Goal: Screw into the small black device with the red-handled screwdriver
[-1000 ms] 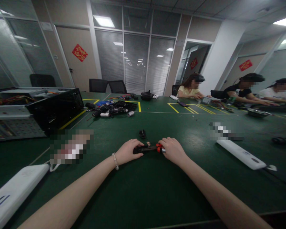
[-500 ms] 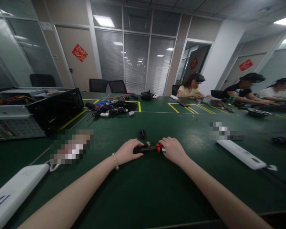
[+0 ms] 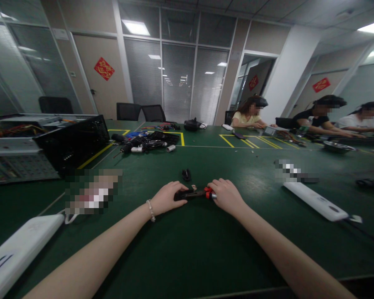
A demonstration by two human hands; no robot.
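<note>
Near the middle of the table, my left hand (image 3: 168, 197) grips a small black piece (image 3: 182, 195) between thumb and fingers. What kind of piece it is does not show. My right hand (image 3: 227, 194) is wrapped round red-handled pliers (image 3: 199, 194), whose dark jaws point left and meet the black piece. Whether the jaws bite on it I cannot tell. A tiny pale scrap (image 3: 193, 187) shows just beyond the jaws. Behind my hands lies a small black bundle (image 3: 186, 175), apart from them.
An opened computer case (image 3: 77, 145) stands at left, near a white power strip (image 3: 28, 245). Another power strip (image 3: 314, 201) lies at right. Farther back are a drill (image 3: 129, 145), a heap of dark parts, and a metal bowl (image 3: 338, 147). Several people sit at the far right.
</note>
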